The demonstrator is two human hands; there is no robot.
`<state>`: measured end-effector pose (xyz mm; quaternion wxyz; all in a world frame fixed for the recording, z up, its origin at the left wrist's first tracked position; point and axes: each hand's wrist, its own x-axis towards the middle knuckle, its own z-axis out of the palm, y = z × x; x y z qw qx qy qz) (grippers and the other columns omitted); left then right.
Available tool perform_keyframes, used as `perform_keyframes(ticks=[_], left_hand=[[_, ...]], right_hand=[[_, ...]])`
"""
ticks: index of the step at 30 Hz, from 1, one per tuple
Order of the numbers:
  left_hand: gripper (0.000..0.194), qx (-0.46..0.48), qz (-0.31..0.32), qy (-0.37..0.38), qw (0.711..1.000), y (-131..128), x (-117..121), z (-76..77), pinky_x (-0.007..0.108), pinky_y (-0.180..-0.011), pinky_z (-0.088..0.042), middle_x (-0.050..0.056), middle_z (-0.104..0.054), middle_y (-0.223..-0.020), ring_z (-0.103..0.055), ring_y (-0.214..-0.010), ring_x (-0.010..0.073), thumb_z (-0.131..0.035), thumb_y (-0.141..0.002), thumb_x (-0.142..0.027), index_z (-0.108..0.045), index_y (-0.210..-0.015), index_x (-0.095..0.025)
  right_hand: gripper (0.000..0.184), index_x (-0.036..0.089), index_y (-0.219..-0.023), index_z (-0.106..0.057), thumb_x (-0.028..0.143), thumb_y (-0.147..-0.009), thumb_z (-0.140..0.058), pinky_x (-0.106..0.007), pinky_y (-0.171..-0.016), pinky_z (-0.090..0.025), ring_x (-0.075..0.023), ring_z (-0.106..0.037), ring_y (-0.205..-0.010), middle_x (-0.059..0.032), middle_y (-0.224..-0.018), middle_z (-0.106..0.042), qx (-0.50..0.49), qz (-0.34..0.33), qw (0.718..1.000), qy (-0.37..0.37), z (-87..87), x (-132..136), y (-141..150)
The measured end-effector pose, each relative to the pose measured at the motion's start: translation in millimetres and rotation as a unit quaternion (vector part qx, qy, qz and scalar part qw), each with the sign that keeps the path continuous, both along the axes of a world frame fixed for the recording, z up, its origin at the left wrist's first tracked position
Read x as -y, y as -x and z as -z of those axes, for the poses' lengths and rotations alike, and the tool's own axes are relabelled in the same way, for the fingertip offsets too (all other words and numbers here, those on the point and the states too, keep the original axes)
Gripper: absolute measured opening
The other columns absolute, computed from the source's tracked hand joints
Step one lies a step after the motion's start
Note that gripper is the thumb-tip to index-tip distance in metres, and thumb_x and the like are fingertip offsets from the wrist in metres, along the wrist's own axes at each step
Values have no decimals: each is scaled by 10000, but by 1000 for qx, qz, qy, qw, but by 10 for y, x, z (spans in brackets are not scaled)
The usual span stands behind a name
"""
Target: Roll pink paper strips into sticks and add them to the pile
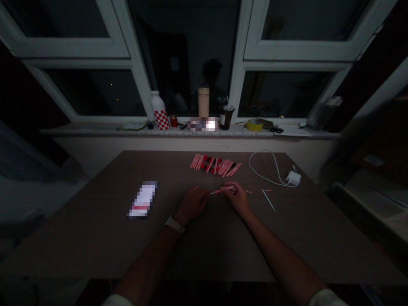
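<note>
Right grip: your right hand (235, 196) is pressed together, pinching a slim pink stick (223, 189).
Left grip: your left hand (191, 204) sits at the stick's other end; you cannot tell if it touches.
Handling: hold both hands steady above the surface (95, 242).
Hidden: your fingers cover the stick's middle.

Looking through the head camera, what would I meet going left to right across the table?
Pixelated white packet, left hand, pink straw, right hand, thin white stick, white power adapter.
</note>
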<state>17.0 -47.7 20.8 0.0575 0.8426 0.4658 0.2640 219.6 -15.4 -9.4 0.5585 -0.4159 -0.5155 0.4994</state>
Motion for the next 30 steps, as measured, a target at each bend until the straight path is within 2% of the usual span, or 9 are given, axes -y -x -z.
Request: perform_keyframes(ticks=[5, 11, 17, 23, 26, 30], left_hand=[[276, -6, 5, -4, 1000, 14, -5, 25, 346, -833, -398, 66, -667, -995, -548, -909, 199, -394, -963, -285, -627, -1087, -203], [275, -10, 7, -5, 1000, 9, -6, 16, 354, -835, -398, 68, -672, -986, -556, -910, 202, -404, -958, -280, -640, -1082, -214], [268, 32, 10, 16, 999, 23, -14, 48, 341, -820, -430, 71, -669, -970, -560, -891, 190, -423, -953, -295, -640, -1076, -197], [294, 88, -18, 48, 995, 45, -26, 77, 331, -841, -458, 71, -646, -1006, -578, -936, 188, -473, -932, -352, -586, -1147, -187], [248, 79, -13, 37, 996, 45, -22, 62, 326, -827, -460, 72, -646, -1003, -575, -930, 187, -473, -931, -333, -628, -1058, -186], [271, 31, 26, 23, 999, 33, -12, 37, 345, -834, -438, 63, -670, -1004, -564, -916, 192, -427, -949, -277, -628, -1120, -214]], right_hand=[[349, 184, -872, -629, 446, -671, -738, -339, -732, -547, -218, -697, -782, -62, -807, -733, 55, -29, 998, -10, -36, 44, 30], [285, 190, -766, -655, 443, -665, -738, -316, -593, -541, -219, -685, -645, -53, -686, -717, 85, -17, 996, 19, -70, 58, 26], [289, 198, -787, -661, 440, -656, -748, -338, -671, -555, -237, -703, -757, -65, -792, -741, 102, -29, 994, -16, -59, 67, 26], [243, 189, -741, -666, 418, -681, -721, -269, -544, -502, -191, -664, -603, -27, -642, -701, 141, -43, 989, -3, -46, 54, 0], [226, 190, -746, -680, 405, -687, -718, -257, -531, -490, -181, -653, -589, -19, -628, -691, 160, -49, 986, -8, -15, 40, -20], [235, 193, -826, -707, 402, -720, -684, -273, -587, -510, -181, -662, -661, -31, -738, -716, 185, -59, 980, -38, -2, 33, -33]])
